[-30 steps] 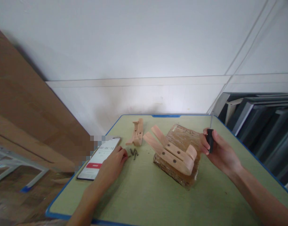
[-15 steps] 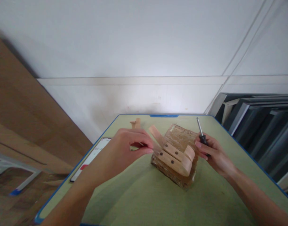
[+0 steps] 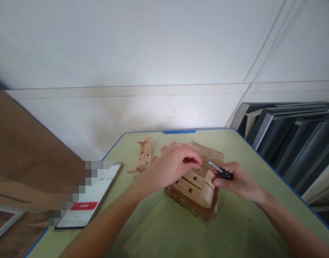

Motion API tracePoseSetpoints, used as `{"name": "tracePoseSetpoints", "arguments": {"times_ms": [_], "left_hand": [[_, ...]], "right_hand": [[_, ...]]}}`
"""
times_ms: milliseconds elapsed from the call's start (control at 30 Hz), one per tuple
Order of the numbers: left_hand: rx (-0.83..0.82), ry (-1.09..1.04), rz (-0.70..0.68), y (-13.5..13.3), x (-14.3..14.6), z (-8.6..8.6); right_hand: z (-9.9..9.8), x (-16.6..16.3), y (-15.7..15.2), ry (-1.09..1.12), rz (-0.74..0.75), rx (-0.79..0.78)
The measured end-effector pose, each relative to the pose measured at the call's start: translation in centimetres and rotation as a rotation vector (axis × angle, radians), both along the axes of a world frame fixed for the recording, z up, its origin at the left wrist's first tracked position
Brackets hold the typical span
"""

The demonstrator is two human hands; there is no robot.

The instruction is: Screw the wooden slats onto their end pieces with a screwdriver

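My right hand (image 3: 234,179) grips a screwdriver (image 3: 225,173) by its black handle, its metal shaft pointing left. My left hand (image 3: 177,163) is held over the wooden piece, thumb and fingertips pinched together near the screwdriver tip; whatever they hold is too small to make out. Below both hands lies a light wooden piece (image 3: 190,191) with dark screw holes and a rounded, raised right end. It rests on a brown, tape-wrapped block (image 3: 213,154). My left hand covers part of the wooden piece's far end.
Other wooden parts (image 3: 145,152) with holes lie at the back left of the green table (image 3: 153,229). A phone (image 3: 90,200) showing a timer is at the left edge. Dark panels (image 3: 296,132) lean right of the table, and a white wall (image 3: 153,53) rises behind it.
My left hand has moved right, toward the screwdriver tip. The screwdriver has tipped from nearly upright to pointing left. The view has shifted, showing more of the wooden parts at the back.
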State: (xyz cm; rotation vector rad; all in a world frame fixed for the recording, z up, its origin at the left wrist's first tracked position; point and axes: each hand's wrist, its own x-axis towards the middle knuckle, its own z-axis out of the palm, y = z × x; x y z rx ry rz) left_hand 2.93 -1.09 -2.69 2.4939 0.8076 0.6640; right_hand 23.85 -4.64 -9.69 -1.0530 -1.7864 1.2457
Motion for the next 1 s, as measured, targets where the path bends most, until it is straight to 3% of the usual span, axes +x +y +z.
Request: {"name": "tracePoseSetpoints", "arguments": {"times_ms": [133,367,767,1000], "left_hand": [[-0.033,0.056,-0.070,0.6,-0.1,-0.6],[-0.072,0.117,-0.048,1.4,-0.5,-1.3],[-0.064,0.085,-0.005,1.9,-0.7,-1.0],[-0.124,0.095,-0.047,1.6,-0.1,-0.7]], "right_hand": [[0.1,0.1,0.2,-0.014,0.045,0.016],[-0.5,0.3,0.4,-0.009,0.057,0.092],[-0.4,0.8,0.7,-0.104,0.099,0.116],[-0.1,0.6,1.1,-0.094,0.124,0.140]]}}
